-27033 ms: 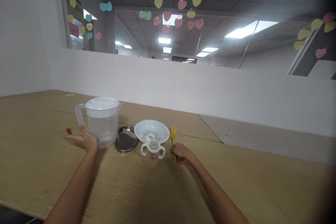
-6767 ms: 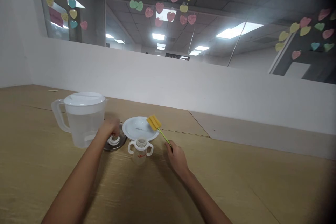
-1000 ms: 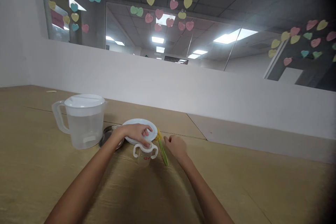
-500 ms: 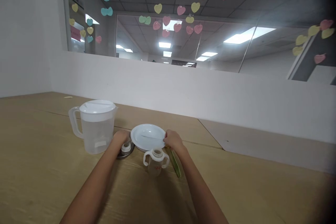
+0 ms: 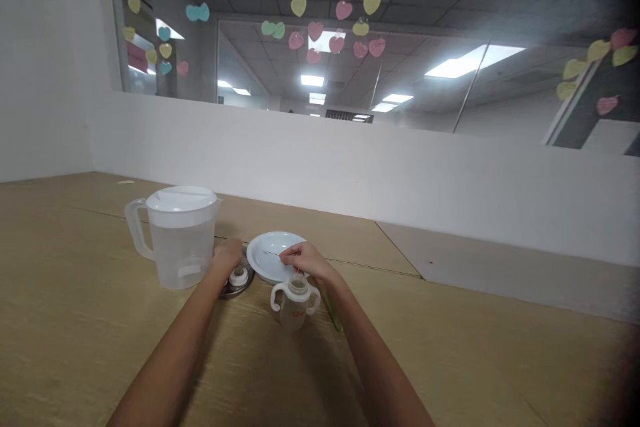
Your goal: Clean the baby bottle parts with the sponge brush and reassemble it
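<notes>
My right hand (image 5: pixel 305 259) pinches a thin, light-coloured stick (image 5: pixel 271 253) over the white plate (image 5: pixel 260 267). My left hand (image 5: pixel 228 255) is closed over a round metal tray (image 5: pixel 249 283); whatever its fingers hold is hidden. On that tray, just below the hand, lies a white bottle ring (image 5: pixel 239 276). Nearer to me, between my forearms, a clear baby bottle (image 5: pixel 293 313) with two white handles stands upright without a lid. A long green object (image 5: pixel 334 313) lies beside it, partly covered by my right forearm.
A lidded clear plastic pitcher (image 5: pixel 183 240) stands left of the tray, its handle pointing left. A small pale piece (image 5: pixel 126 181) lies at the table's back left. Behind the wooden table (image 5: pixel 450 360) rises a white wall (image 5: pixel 300 160) with a window above it.
My right hand has moved left from the plate's right rim to over the plate, carrying the thin stick. My left hand stays at the tray. The view has shifted slightly.
</notes>
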Motion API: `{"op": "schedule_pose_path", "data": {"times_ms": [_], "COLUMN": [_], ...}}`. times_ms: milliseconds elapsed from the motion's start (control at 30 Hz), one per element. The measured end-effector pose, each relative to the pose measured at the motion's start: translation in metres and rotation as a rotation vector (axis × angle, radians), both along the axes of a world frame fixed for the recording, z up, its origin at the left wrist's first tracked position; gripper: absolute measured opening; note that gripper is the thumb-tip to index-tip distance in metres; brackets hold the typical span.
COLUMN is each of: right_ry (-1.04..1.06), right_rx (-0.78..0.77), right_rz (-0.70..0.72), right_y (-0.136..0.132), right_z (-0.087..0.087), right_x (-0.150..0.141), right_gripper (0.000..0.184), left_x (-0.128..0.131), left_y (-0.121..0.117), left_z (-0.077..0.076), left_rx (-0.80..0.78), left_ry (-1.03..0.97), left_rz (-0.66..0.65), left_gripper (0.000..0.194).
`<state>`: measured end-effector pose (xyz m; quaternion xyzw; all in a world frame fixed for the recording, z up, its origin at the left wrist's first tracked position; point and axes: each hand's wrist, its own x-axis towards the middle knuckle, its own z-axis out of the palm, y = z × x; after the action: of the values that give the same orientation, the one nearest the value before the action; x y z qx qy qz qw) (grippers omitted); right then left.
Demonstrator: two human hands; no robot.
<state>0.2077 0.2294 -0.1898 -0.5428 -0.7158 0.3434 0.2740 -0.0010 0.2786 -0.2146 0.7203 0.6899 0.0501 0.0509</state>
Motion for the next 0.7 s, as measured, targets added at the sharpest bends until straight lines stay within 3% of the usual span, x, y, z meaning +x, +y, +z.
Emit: {"op": "schedule_pose_path", "data": {"times_ms": [167, 300, 400, 533, 700], "right_ry": [0.199, 0.321, 0.380, 0.418, 0.418], "right_rx": [0.060, 0.265, 0.542, 0.968, 1.460], "right_rz": [-0.045, -0.153, -0.205, -0.347, -0.428], "right_y": [-0.005, -0.016, -0.032, -0.058, -0.082], "right_z": [0.019, 0.040, 0.055, 0.070, 0.072], "right_x": [0.003, 0.005, 0.007, 0.008, 0.003], "right_gripper": [0.018, 0.023, 0.026, 0.028, 0.020], "left_x": [0.002, 0.005, 0.015, 0.033, 0.047], "left_y": [-0.014, -0.030, -0.036, -0.036, -0.035], "left_z": [0.030, 0.057, 0.069, 0.069, 0.064], "left_rx": [0.182, 0.324, 0.425, 0.498, 0.427], "left_ry": [-0.014, -0.076, -0.245, -0.739, -0.909], "left_rz": [0.094, 0.052, -0.102, -0.383, -0.486], "left_gripper": [0.027, 0.030, 0.028, 0.025, 0.026]}}
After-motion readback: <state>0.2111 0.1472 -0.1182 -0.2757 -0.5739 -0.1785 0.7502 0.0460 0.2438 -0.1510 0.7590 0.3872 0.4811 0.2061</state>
